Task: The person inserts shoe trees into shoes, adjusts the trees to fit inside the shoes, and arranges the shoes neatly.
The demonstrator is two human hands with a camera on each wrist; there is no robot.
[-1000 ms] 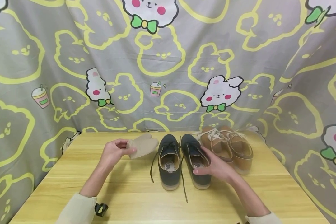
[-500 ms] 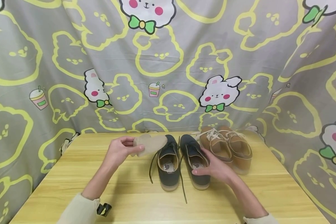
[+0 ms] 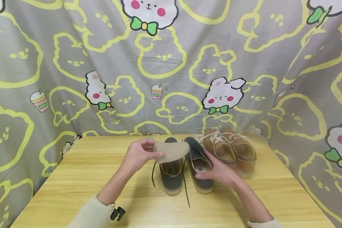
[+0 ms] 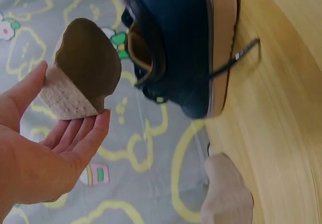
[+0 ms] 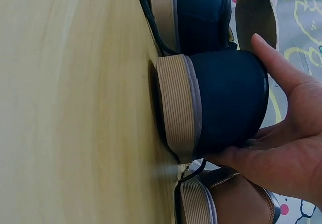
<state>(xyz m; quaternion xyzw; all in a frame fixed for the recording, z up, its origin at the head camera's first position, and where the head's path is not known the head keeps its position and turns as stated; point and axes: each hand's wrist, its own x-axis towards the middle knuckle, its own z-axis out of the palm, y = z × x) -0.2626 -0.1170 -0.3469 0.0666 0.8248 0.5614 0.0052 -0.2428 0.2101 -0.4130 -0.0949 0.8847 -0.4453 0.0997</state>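
My left hand pinches a beige insole at one end, thumb on one face and fingers under the other. The insole hangs over the left navy lace-up shoe, overlapping its laces and tongue in the head view. In the left wrist view its darker brown face shows. My right hand grips the right navy shoe around the heel, thumb on the collar and fingers along the outer side. Both navy shoes stand upright on the table, toes pointing away, with loose laces.
A pair of brown shoes with white laces stands at the right, close by my right hand. Another beige piece lies on the wooden table behind my left hand. A patterned curtain hangs behind and at the sides.
My left hand has moved right with the insole, from beside the left navy shoe to over it. My right hand stays on the right navy shoe.
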